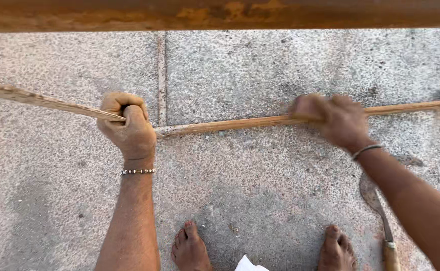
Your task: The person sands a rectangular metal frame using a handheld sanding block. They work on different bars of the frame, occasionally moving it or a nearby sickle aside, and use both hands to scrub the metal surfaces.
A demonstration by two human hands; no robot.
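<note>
- Rusty beam [220,12] crosses the top edge nearest the camera, blurred and cut off on both ends; what it belongs to cannot be told.
- Below the beam, a long stick [230,123] runs left to right above the stone floor [260,190], held level by both hands.
- Left hand [128,128] has its grip closed in a full fist round the stick, left of the stick's middle; the thumb lies over the fingers.
- Right hand [333,118] is wrapped over the stick right of its middle, grip closed on it; motion blur hides the fingertips.
- The step looks like bending or straightening: the stick kinks slightly just beside the left hand, and its left stretch looks paler and rougher. This is a judgement only.
- A next move would call for steady, even pull from both fists and feet kept back from the stick.
- Sickle [375,211] lies on the floor below the right forearm, its wooden handle cut off by the bottom edge, the blade partly hidden by the arm.
- Bare feet [190,248] stand below the stick; a white scrap [250,264] between them is too cropped to identify.
- Both stick ends run out of view.
</note>
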